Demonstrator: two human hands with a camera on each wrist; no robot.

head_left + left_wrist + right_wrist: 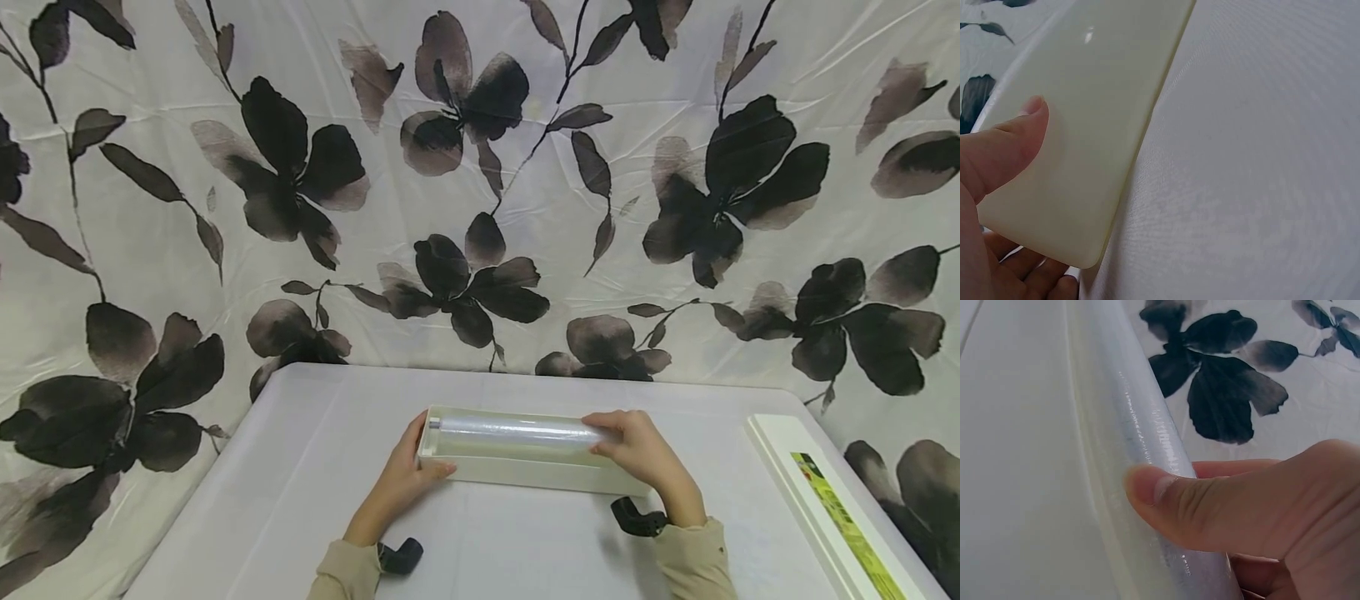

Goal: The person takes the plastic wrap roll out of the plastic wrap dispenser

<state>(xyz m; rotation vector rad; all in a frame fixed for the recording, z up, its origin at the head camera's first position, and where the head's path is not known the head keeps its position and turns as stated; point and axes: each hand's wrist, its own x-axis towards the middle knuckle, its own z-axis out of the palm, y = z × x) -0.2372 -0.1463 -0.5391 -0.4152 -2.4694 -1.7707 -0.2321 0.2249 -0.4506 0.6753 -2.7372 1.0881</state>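
Note:
A long cream-coloured box point(525, 475) stands on the white table with its top uncovered. Inside it lies a shiny roll of plastic wrap point(502, 428). My left hand point(405, 468) grips the box's left end, thumb on the front wall; in the left wrist view the thumb presses the smooth wall point(1091, 137) and the fingers go underneath the end. With the thumb in front and fingers behind, my right hand point(641, 446) pinches the roll near its right end. The right wrist view shows that thumb lying across the clear film of the roll point(1141, 419).
A long white lid-like piece point(787, 483) bearing a yellow-green label point(843, 517) lies along the table's right side. A floral curtain point(465, 208) hangs behind the far table edge. Black camera mounts point(637, 518) sit at both wrists, close in front of the box.

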